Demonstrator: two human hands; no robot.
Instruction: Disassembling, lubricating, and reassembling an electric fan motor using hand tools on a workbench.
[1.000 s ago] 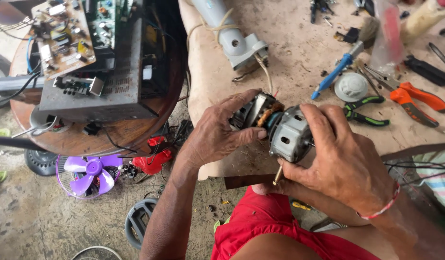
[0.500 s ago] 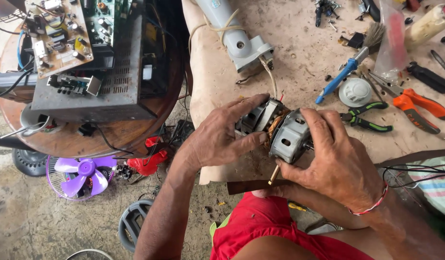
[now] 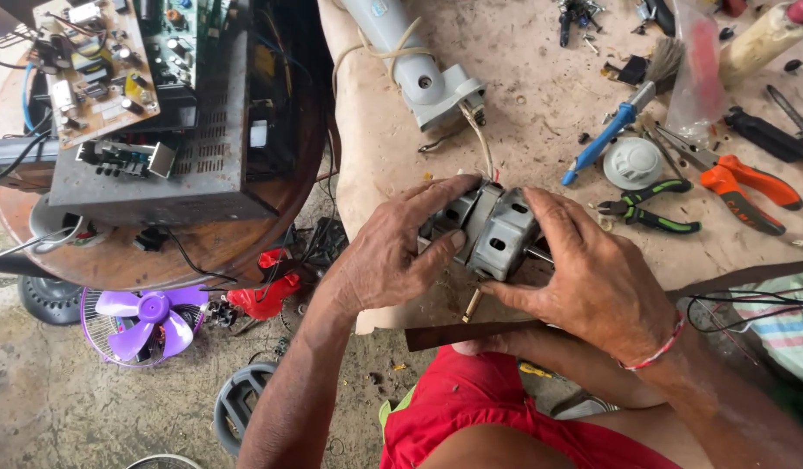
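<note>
A clear plastic bag point(image 3: 698, 74) with red print lies at the workbench's point(image 3: 523, 113) far right.

Workshop setting: stained concrete floor point(image 3: 36, 408) in daylight; round wooden table point(image 3: 201, 252) at left bearing a metal chassis point(image 3: 184, 156) — beside it, a dusty tan-covered workbench point(image 3: 540, 95); a purple fan point(image 3: 141, 323) lies on the floor.

Left hand point(image 3: 388, 256) and right hand point(image 3: 597, 282) grip a grey fan motor point(image 3: 492, 227) from both sides. Pliers point(image 3: 649, 208) lie near on the workbench point(image 3: 523, 113).
</note>
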